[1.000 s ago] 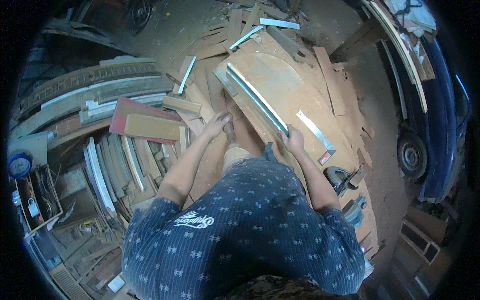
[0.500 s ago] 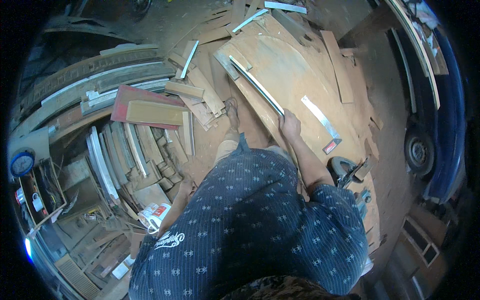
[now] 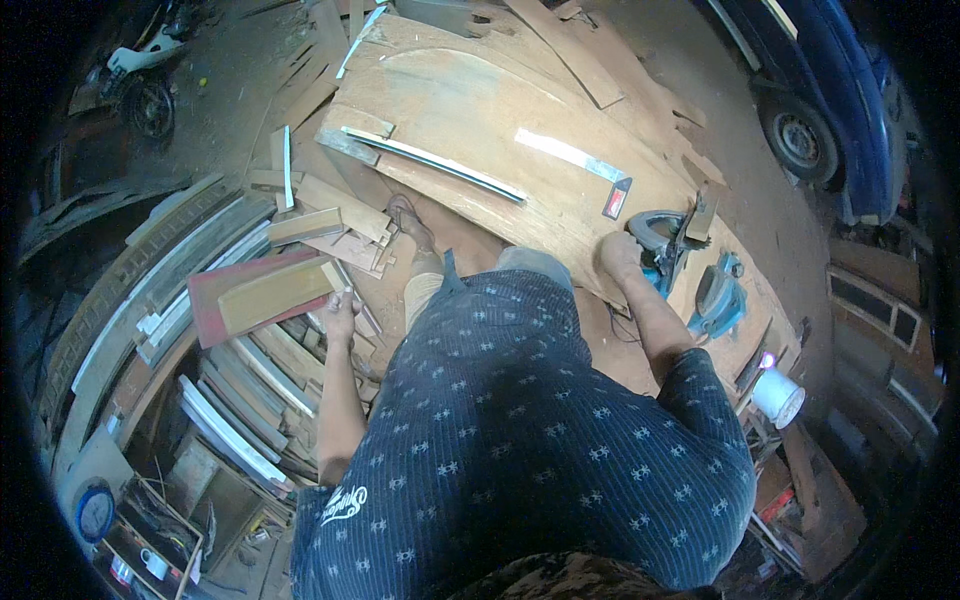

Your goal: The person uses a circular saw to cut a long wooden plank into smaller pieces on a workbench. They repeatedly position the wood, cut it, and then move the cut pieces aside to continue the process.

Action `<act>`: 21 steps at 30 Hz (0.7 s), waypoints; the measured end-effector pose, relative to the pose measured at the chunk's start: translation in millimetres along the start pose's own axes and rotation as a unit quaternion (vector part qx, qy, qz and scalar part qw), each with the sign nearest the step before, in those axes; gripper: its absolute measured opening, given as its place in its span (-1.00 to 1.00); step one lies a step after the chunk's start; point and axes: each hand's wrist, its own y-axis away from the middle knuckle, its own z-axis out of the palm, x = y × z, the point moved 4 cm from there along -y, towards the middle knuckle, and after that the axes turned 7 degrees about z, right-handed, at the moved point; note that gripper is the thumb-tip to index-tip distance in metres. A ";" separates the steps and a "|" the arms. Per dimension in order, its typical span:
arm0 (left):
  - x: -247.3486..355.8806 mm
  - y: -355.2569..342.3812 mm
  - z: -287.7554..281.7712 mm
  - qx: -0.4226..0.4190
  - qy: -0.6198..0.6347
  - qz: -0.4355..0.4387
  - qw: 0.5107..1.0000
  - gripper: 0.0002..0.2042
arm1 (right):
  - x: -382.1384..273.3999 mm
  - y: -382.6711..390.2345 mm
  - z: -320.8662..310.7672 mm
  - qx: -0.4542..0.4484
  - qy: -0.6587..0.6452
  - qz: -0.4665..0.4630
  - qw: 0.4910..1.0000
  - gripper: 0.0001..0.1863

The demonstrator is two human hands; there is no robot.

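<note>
My right hand (image 3: 622, 256) is closed at the near edge of a wooden worktop (image 3: 460, 85), beside a circular saw (image 3: 660, 232) with a dark guard and teal parts. Whatever its fingers hold, if anything, is hidden. Curled fingers show on my left hand (image 3: 341, 312), which hangs by a tan board (image 3: 275, 295); its contents are too small to make out. A long narrow strip (image 3: 440, 165) with a pale edge lies on the worktop, apart from both hands. Between that strip and the saw is a try square (image 3: 570, 152) with a metal blade.
Another teal power tool (image 3: 718, 295) sits on the worktop, right of the saw. Stacked timber (image 3: 235, 400) and a red board (image 3: 205, 310) fill the left side. A white bucket (image 3: 777, 398) stands at the right, and a blue vehicle (image 3: 835, 110) is beyond the worktop.
My right hand has let go of the narrow strip and moved toward the saw. My left hand has come forward from my side to near the tan board. The view has turned rightward.
</note>
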 end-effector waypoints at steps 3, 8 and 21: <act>-7.3 -7.5 2.8 -0.047 -0.101 -0.070 0.991 -0.66 | 31.5 -16.4 41.5 -0.097 0.033 0.026 0.994 -0.70; -50.9 -16.9 2.7 -0.123 -0.241 0.045 0.962 -0.56 | 31.5 -24.8 44.5 -0.171 0.037 0.046 0.984 -0.68; 122.2 -96.5 126.5 -0.238 -0.221 0.288 0.901 -0.60 | 84.4 145.0 -150.3 0.167 -0.319 0.131 0.924 -0.36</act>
